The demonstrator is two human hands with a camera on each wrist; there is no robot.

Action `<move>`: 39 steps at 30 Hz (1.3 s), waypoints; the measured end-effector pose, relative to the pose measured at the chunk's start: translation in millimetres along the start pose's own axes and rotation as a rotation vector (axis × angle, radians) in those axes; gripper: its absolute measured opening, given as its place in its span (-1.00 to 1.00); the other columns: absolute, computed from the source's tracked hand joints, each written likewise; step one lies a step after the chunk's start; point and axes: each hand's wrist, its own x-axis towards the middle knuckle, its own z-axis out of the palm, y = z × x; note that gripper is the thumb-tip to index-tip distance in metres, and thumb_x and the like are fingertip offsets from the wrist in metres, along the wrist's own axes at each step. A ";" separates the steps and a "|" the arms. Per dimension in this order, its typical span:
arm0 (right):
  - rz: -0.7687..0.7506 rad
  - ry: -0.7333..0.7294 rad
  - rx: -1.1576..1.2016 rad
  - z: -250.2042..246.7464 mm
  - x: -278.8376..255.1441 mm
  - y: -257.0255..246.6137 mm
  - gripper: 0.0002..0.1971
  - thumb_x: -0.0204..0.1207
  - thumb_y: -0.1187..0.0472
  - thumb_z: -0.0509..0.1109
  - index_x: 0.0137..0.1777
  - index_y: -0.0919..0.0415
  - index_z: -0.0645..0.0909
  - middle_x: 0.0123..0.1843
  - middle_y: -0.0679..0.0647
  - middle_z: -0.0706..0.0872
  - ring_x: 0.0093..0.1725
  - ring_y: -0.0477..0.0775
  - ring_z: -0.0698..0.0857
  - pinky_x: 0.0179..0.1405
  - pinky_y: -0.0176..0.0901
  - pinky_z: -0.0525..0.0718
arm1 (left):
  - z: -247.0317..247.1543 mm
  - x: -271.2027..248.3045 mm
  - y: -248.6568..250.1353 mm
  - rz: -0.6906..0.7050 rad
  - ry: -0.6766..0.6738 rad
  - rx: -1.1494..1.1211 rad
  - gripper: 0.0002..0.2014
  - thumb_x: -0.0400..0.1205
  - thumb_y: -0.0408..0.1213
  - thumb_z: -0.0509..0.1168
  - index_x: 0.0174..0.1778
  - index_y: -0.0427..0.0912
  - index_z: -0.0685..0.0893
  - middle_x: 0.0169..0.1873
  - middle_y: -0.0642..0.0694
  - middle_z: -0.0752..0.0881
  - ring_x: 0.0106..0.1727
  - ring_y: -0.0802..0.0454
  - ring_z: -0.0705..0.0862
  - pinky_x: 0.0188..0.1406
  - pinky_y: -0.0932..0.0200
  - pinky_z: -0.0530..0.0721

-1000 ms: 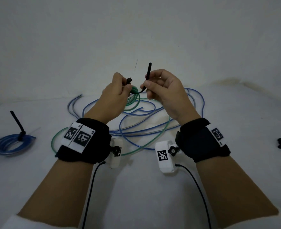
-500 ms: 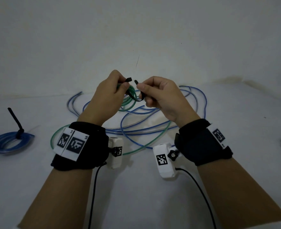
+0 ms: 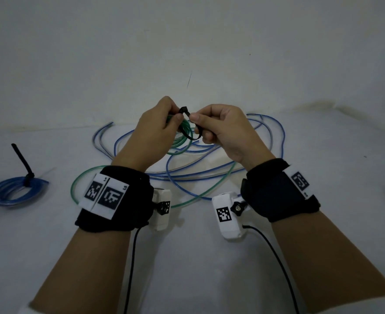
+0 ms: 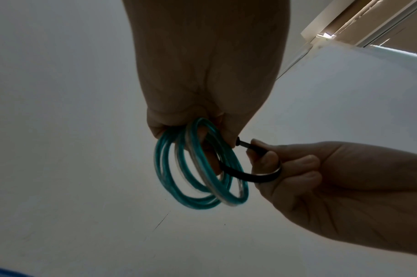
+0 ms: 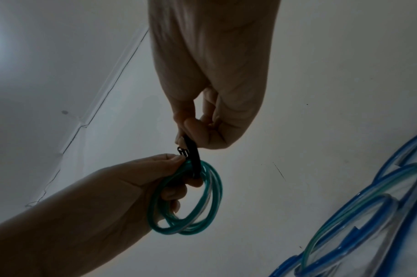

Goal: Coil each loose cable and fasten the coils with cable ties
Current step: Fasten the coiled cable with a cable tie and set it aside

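Since half a second ago, the black cable tie (image 3: 192,130) has been bent round so its pointed tail now meets its square head, where before the two ends stood a little apart; a second ago the tail stuck straight up. It loops around the green coil (image 4: 200,168), which is held raised above the white table (image 3: 187,257). Left hand (image 3: 155,134) has fingers curled through the green coil and pinches the tie's head between thumb and fingertip. Right hand (image 3: 227,130), just beside the coil, pinches the tie's tail with thumb and forefinger, the other fingers curled in, knuckles up. Below the coil, loose blue cables (image 3: 209,173) and the green cable's slack sprawl across the table. Well to the left of the coil lies a blue coil (image 3: 17,191), tied, its tie's tail standing up.
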 end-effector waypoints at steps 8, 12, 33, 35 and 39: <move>-0.004 0.025 0.017 1.7 -0.2 0.4 -0.92 0.51 0.35 0.43 -0.21 0.32 0.64 -0.45 0.13 0.62 -0.61 -0.11 0.41 -0.57 -0.35 0.46 | 4.7 -1.1 2.6 0.040 -0.005 0.064 -0.91 0.69 -0.27 0.14 -0.10 -0.19 0.43 -0.20 -0.23 0.69 -0.27 -0.10 0.57 -0.31 0.07 0.48; 0.006 0.085 0.068 1.2 0.5 -2.8 -0.92 0.51 0.36 0.42 -0.20 0.35 0.63 -0.49 0.11 0.61 -0.64 -0.13 0.40 -0.59 -0.35 0.46 | 5.8 -1.5 5.0 0.115 -0.022 0.119 -0.92 0.68 -0.32 0.14 -0.12 -0.19 0.41 -0.25 -0.21 0.66 -0.31 -0.10 0.50 -0.30 0.05 0.40; 0.125 0.153 0.174 -15.0 6.8 -6.1 -0.84 0.59 0.40 0.29 -0.22 0.25 0.53 -0.30 0.12 0.63 -0.59 -0.16 0.52 -0.57 -0.34 0.54 | 19.5 -3.7 6.1 0.212 -0.143 0.057 -0.93 0.66 -0.38 0.15 -0.02 -0.20 0.53 -0.14 -0.10 0.66 -0.25 0.18 0.54 -0.31 0.35 0.41; 0.123 0.222 0.129 -19.1 8.1 -3.6 -0.85 0.60 0.38 0.29 -0.21 0.26 0.54 -0.32 0.09 0.63 -0.61 -0.17 0.50 -0.61 -0.34 0.50 | 22.0 -4.9 7.1 0.242 -0.175 0.045 -0.92 0.65 -0.40 0.16 -0.05 -0.19 0.54 -0.12 -0.06 0.63 -0.15 0.13 0.58 -0.23 0.39 0.46; 0.113 0.336 0.071 -31.4 11.0 1.6 -0.83 0.62 0.37 0.28 -0.23 0.28 0.54 -0.36 0.09 0.58 -0.61 -0.17 0.51 -0.59 -0.34 0.51 | 27.0 -5.9 13.8 0.319 -0.217 0.027 -0.91 0.65 -0.43 0.17 -0.06 -0.25 0.58 -0.17 -0.04 0.61 -0.20 0.31 0.51 -0.22 0.53 0.38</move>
